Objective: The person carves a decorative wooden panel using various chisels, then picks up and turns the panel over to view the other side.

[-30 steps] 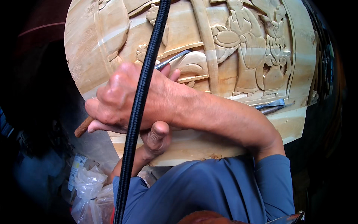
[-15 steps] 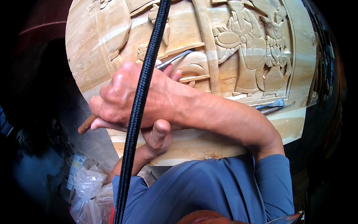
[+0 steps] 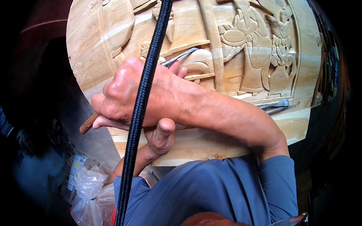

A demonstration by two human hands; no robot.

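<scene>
My right hand (image 3: 139,92) is closed on a chisel whose wooden handle (image 3: 89,122) sticks out at the lower left and whose metal blade (image 3: 177,57) reaches up-right to a curved raised band in the carved wooden panel (image 3: 184,30). My left hand (image 3: 159,139) lies beneath the right, thumb raised, with fingertips curled up beside the blade; much of it is hidden. The panel bears relief figures and vertical borders. A black braided cord (image 3: 145,86) crosses the view in front of my right hand.
More metal-bladed tools (image 3: 277,105) lie at the panel's lower right edge. A clear plastic bag (image 3: 90,196) and a white labelled container (image 3: 75,169) are at the lower left. Dark stacked boards (image 3: 328,64) stand at the right.
Both hands and the chisel have shifted slightly up and to the right, the blade's tip moving a little along the curved band.
</scene>
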